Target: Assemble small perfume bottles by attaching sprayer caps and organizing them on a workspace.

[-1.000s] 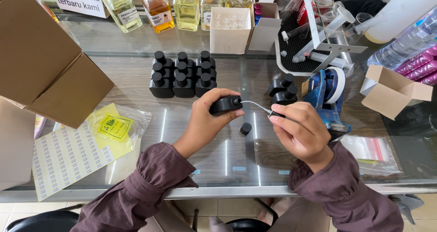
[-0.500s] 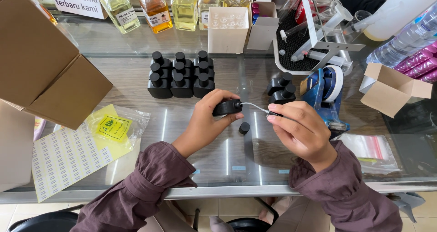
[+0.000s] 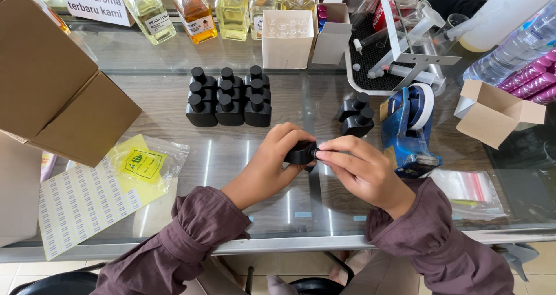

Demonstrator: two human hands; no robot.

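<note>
While my left hand (image 3: pixel 272 165) grips one black bottle (image 3: pixel 301 153) above the glass table (image 3: pixel 231 156), my right hand (image 3: pixel 359 170) pinches its mouth end. Nine capped bottles (image 3: pixel 229 98) stand grouped behind; two more (image 3: pixel 356 114) beside the tape dispenser (image 3: pixel 408 127). Judged nearly finished.

bottle cluster (image 3: pixel 229 97) behind hands; tape dispenser (image 3: pixel 408 128) right; label sheet (image 3: pixel 81 204) left
</note>
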